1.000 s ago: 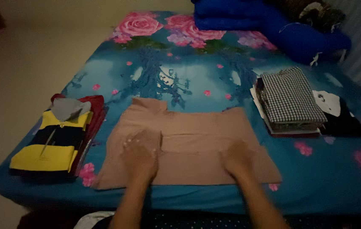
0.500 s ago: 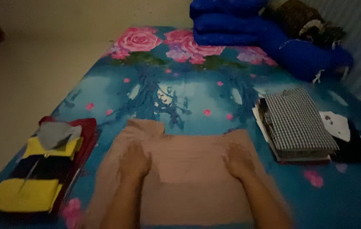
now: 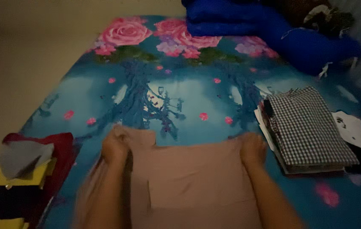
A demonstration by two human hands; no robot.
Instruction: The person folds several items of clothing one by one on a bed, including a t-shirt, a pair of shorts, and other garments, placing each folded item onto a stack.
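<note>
Head view, nearest first: a tan garment [image 3: 189, 182] lies flat on the near part of a blue floral bed sheet [image 3: 180, 89]. The left hand [image 3: 115, 148] closes on its far left corner and the right hand [image 3: 252, 148] on its far right corner (both blurred, fingers curled over cloth). My judgement: a fold of the far edge is in hand, and it calls for both corners travelling level. At near left sits a yellow-and-dark folded pile [image 3: 15, 182], at right a checked folded stack [image 3: 307, 127], farthest a blue bundle [image 3: 269, 29].
</note>
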